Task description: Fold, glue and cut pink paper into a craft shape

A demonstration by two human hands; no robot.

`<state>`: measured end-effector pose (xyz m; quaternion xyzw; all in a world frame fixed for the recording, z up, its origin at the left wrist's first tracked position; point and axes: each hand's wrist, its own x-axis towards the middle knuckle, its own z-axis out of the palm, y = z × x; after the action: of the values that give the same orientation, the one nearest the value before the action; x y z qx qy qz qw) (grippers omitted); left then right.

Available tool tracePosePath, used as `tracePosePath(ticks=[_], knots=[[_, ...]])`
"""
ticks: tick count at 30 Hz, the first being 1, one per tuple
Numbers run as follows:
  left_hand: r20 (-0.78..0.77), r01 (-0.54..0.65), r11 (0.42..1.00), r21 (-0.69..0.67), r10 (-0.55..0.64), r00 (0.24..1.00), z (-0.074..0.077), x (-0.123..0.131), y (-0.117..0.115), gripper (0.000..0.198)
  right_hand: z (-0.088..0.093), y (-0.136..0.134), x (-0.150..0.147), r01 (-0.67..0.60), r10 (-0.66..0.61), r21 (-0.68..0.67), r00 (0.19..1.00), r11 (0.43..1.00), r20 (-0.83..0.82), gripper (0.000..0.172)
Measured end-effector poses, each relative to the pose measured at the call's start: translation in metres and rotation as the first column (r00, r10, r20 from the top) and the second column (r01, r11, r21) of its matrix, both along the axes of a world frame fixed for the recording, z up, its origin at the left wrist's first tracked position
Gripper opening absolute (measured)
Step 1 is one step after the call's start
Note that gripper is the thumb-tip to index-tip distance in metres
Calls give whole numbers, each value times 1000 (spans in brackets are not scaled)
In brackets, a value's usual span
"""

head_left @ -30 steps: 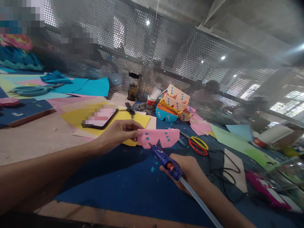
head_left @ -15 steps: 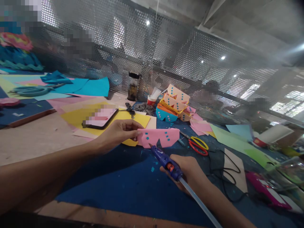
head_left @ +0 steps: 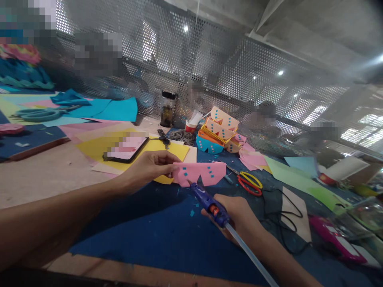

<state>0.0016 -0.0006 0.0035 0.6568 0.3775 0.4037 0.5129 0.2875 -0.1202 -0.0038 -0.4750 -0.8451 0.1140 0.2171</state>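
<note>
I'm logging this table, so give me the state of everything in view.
Pink paper cutout, notched, pinched by left hand
Glue gun, in right hand, glue stick loaded
Phone, face up, screen lit
Red-and-yellow-handled scissors, lying down, opening unclear
Teal-handled scissors, lying on paper
Jar, upright, lid on
Paper cup, upright, white items inside
Paper cutouts, piled up

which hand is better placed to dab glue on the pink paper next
The right hand, most likely: it grips the purple glue gun, whose nozzle points at the pink paper near its lower edge. The left hand is occupied, pinching the paper's left end.
</note>
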Motion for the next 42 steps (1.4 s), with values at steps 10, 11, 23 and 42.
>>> tracePosePath(ticks=[10,11,23,42], knots=[[-8,-1,1000,6,1,1000,2,0,-2,36,-1,1,4,33,-35,30,998,999,57,26],[-6,0,1000,9,0,1000,2,0,-2,36,-1,1,4,28,-30,27,998,999,56,26],[-19,9,1000,23,-9,1000,2,-1,-1,40,3,1,0,29,-29,29,1000,999,4,24],[-17,-28,999,25,28,999,0,-5,4,41,32,-16,21,39,-246,-461,884,887,-398,39]])
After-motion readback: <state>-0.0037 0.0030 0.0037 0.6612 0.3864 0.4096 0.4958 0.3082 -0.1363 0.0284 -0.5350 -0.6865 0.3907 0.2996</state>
